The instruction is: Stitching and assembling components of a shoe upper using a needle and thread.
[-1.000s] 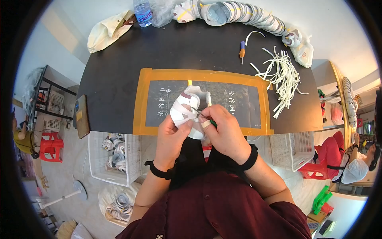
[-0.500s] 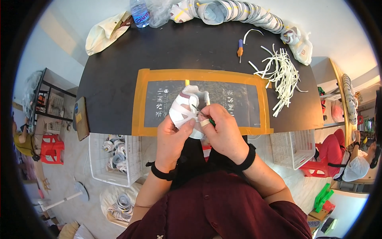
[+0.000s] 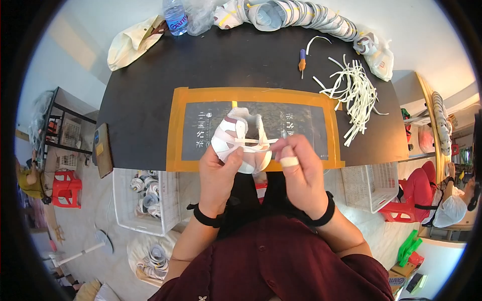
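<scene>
A white shoe upper (image 3: 229,131) with pale pink and brown patches is held above the near part of the taped mat. My left hand (image 3: 216,173) is closed on its left side, the thumb pressed on the front. Flat white lace (image 3: 253,142) crosses the opening and runs right to my right hand (image 3: 304,173). That hand pinches the lace between its fingers, and a pale band wraps one finger. A small grey tip (image 3: 283,134) shows above the right fingers; what it belongs to is hidden.
White laces (image 3: 354,98) lie heaped at the table's right, near an orange-and-blue screwdriver (image 3: 302,61). Nested shoe uppers (image 3: 301,17) line the back edge beside a bottle (image 3: 175,17). A phone (image 3: 103,150) lies far left. White crates (image 3: 145,228) (image 3: 369,188) stand below.
My right hand has moved right and away from the shoe upper, drawing lace out with it. The green-handled hook tool seen in it before no longer shows its handle.
</scene>
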A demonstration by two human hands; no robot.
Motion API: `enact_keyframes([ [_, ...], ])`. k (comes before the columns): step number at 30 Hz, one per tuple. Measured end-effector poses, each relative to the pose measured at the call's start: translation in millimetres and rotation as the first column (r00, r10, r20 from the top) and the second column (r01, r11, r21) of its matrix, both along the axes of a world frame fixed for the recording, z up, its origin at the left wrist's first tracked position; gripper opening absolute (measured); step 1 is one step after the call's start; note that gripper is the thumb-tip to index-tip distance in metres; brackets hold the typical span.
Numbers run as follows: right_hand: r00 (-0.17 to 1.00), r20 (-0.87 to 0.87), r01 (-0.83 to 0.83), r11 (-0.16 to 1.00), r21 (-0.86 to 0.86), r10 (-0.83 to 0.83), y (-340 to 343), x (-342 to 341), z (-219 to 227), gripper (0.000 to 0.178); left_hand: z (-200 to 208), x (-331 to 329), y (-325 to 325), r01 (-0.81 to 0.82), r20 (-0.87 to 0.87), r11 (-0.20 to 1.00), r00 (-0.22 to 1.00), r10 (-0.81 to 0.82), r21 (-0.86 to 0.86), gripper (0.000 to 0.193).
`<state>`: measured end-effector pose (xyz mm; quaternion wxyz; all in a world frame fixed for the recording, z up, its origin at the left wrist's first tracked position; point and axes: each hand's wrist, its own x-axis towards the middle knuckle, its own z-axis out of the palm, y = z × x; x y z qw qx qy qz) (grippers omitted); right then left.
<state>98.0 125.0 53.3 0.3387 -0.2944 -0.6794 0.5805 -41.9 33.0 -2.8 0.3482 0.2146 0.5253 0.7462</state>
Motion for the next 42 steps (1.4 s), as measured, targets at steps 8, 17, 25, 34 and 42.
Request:
enact_keyframes([
  [8,0.948,0.301,-0.189,0.945,0.267,0.105,-10,-8,-13,0.013,-1,1,0,0.007,-0.036,1.000,0.999,-0.006,0.006,0.030],
  [17,0.952,0.291,-0.169,0.953,0.251,0.092,-7,-15,-24,0.010,-5,0,-2,-0.011,-0.096,1.000,0.995,0.010,-0.010,0.032],
  [25,0.898,0.429,-0.211,0.753,0.624,-0.103,-12,-16,-11,0.016,-7,2,-1,-0.028,-0.188,0.999,0.982,0.023,-0.022,0.031],
  [34,0.854,0.500,-0.296,0.655,0.695,-0.144,-15,-23,-8,0.011,-18,0,2,-0.088,-0.335,0.995,0.940,0.065,-0.052,0.025],
  [42,0.844,0.533,-0.349,0.688,0.636,-0.064,-3,-38,-17,0.011,-9,-5,-1,-0.102,-0.253,0.982,0.966,0.060,-0.157,0.028],
])
